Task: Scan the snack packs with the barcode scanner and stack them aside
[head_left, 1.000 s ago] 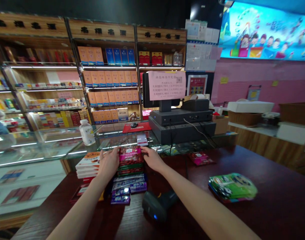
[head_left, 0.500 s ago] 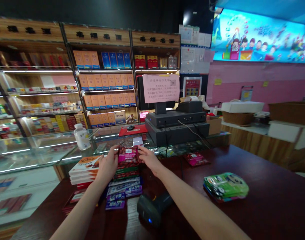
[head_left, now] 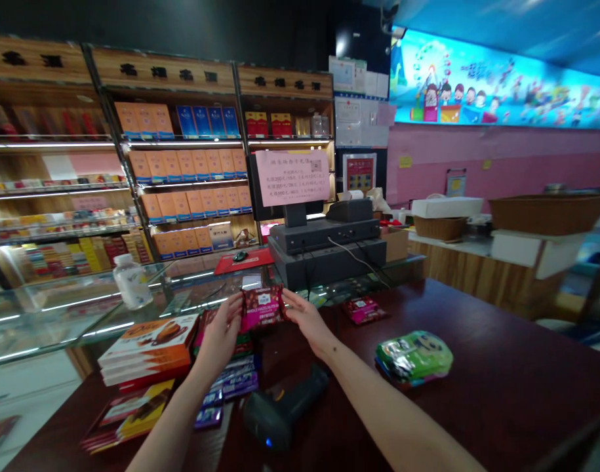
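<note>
Between my two hands is a dark red and pink packet labelled whole hazelnuts (head_left: 263, 308), its front facing me. My left hand (head_left: 221, 331) grips its left edge, and my right hand (head_left: 307, 321) has its fingers on the right edge. Partly hidden behind my left hand are red and green packets (head_left: 243, 345). Below them lie purple and blue packets (head_left: 238, 379). Left of my left forearm sit a stack of white and orange boxes (head_left: 149, 347) and a pile of red and yellow flat packs (head_left: 132, 413). A barcode scanner (head_left: 282, 410) rests between my forearms.
A similar pink packet (head_left: 363, 310) and some green packets (head_left: 415, 356) lie on the dark counter (head_left: 486, 367) to the right. The cash register (head_left: 324, 239) stands behind, with cables hanging. On the glass case is a white bottle (head_left: 132, 282).
The pink packet has come off the pile and moved right, held by both hands. My view has shifted right, and the yellow flat packs at left now show.
</note>
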{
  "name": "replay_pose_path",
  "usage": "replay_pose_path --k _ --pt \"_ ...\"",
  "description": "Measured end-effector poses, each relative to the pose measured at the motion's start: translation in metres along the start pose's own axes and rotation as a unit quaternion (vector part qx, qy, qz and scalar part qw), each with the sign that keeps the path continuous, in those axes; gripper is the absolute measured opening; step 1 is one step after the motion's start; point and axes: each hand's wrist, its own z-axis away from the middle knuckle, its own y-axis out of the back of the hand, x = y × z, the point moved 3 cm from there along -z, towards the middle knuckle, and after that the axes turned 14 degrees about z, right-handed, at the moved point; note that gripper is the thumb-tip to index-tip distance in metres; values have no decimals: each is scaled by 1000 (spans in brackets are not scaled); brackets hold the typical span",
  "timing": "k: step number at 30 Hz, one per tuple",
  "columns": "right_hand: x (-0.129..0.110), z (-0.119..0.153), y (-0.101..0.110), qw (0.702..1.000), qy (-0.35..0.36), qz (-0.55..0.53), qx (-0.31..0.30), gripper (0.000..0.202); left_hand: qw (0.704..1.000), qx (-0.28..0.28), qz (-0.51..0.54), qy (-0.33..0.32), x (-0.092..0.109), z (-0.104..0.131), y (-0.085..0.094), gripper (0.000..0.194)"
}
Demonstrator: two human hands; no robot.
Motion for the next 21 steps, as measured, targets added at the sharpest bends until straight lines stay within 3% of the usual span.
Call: replay_pose_path --k 4,7,13,21 --pt "11 9 17 1000 23 3 7 59 995 -26 95 4 -20 8 -18 54" --pt "19 12 25 999 38 -1 6 60 994 -32 101 0 -22 14 -25 52" --pt "29 11 33 998 62 -8 20 57 999 -45 17 -24 -13 26 -27 49" --pt "33 14 35 996 48 -22 73 58 986 -45 -135 -88 -19 42 -26 66"
